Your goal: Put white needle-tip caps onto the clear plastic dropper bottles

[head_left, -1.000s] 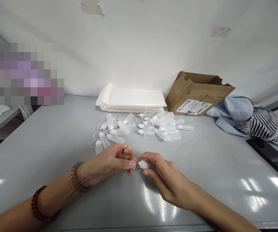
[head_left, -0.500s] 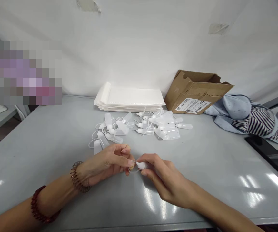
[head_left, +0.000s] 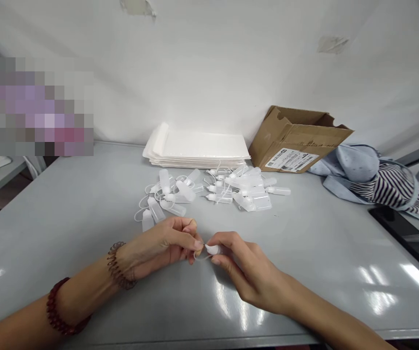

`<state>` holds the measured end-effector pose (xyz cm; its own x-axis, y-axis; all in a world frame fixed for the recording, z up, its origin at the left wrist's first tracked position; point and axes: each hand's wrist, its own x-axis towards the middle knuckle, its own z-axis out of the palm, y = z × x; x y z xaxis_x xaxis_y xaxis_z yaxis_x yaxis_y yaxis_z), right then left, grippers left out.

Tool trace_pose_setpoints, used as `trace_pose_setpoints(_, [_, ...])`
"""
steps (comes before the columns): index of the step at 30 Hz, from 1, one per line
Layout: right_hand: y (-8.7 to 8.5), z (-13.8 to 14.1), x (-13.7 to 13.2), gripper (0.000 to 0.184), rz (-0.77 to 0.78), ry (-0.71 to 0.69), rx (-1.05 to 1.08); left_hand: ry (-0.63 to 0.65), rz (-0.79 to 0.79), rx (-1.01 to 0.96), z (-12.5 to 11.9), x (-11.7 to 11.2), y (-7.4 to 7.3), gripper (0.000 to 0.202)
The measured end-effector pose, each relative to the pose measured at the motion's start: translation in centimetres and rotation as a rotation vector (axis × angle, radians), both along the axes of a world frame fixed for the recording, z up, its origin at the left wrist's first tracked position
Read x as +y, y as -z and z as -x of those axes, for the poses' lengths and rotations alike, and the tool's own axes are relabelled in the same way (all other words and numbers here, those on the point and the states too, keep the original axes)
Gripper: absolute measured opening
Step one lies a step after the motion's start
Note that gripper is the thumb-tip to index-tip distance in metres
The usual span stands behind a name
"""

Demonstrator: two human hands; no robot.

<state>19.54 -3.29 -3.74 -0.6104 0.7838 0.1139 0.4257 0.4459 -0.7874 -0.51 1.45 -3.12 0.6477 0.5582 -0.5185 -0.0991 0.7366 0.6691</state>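
Observation:
My right hand (head_left: 244, 267) pinches a small white plastic dropper bottle (head_left: 213, 249) between thumb and fingers, its tip pointing left. My left hand (head_left: 165, 245) meets it tip to tip, its fingers pinched on a thin white loop of cord (head_left: 198, 256) that hangs from the bottle's cap end. Both hands hover just above the grey table (head_left: 85, 209), near its front middle. Beyond them lies a loose heap of several like bottles (head_left: 209, 192) with cord loops.
A stack of white flat bags (head_left: 198, 148) lies against the back wall. An open cardboard box (head_left: 297, 138) leans to its right. Bundled blue and striped clothing (head_left: 373, 180) lies at the right, with a dark flat panel (head_left: 406, 233) in front of it.
Both hands stay together on the bottle. The left fingers have shifted slightly on the cord loop, and the camera view has drifted a little.

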Motion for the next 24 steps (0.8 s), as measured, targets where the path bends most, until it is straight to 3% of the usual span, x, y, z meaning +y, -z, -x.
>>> trace_pose_setpoints(8, [0.3,0.2,0.0,0.022,0.021,0.018,0.020,0.010,-0.009,0.024,0.1,0.1,0.1,0.030])
trace_pose_setpoints(15, [0.1,0.1,0.2,0.019,0.029,0.123,0.077,-0.038,-0.207,0.116,0.7,0.0,-1.1,0.017])
trace_pose_setpoints(20, [0.7,-0.6,1.7,0.023,-0.144,0.295,0.033,-0.325,-0.335,0.185,1.7,1.0,-1.1,0.014])
trace_pose_setpoints(24, [1.5,-1.5,3.1,0.025,-0.472,0.421,-0.120,-0.566,-0.353,0.180,2.4,2.0,-0.6,0.009])
